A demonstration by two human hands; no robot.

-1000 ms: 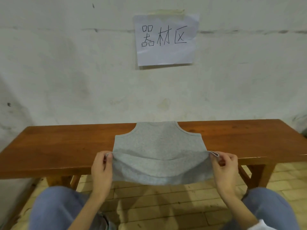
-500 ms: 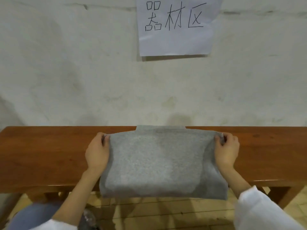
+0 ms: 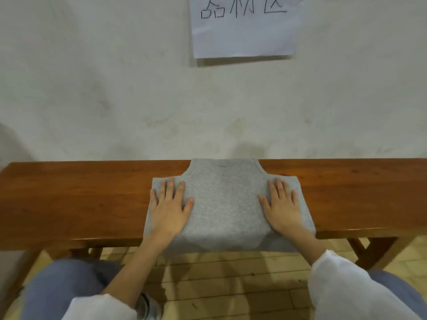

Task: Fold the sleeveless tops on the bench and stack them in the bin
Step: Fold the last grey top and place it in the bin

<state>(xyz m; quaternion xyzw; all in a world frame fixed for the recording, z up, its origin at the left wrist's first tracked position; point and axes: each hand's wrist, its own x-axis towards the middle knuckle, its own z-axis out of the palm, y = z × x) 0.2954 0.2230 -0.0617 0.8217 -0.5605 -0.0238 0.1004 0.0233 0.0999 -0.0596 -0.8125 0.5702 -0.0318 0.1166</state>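
Left grip (image 3: 169, 204): a bare hand, palm down, fingers straight and slightly spread. It presses flat on the cloth and clasps nothing.

Right grip (image 3: 280, 204): a bare hand in the same pose, palm down with fingers straight and apart. It presses flat and clasps nothing.

Grey sleeveless top (image 3: 224, 204): lies under both grips and fills the stretch between them. One layer is doubled over the chest, and its straight edge runs across just beyond the fingertips of both grips. The neckline and shoulders show past that edge, on the side of the grips toward the wall. The end nearest the wrists droops over the front edge of the tabletop.

Tabletop (image 3: 80, 199): long, reddish-brown wood. Bare board runs outward from the left grip and outward from the right grip.

Bench leg (image 3: 374, 252): wooden, below and outward of the right grip.

White sleeves: one behind the left grip's forearm (image 3: 99, 308), one behind the right grip's forearm (image 3: 346, 292).

Blue-trousered knees: one below the left grip (image 3: 57, 287), one below the right grip (image 3: 397, 294).

Floor (image 3: 219, 280): pale wooden boards, below the wrists.

Wall (image 3: 115, 88): pale and scuffed, beyond the fingertips.

Paper sheet (image 3: 245, 31): white with handwritten black characters, fixed to the wall high above the gap between the grips; its upper part is cut off by the frame.
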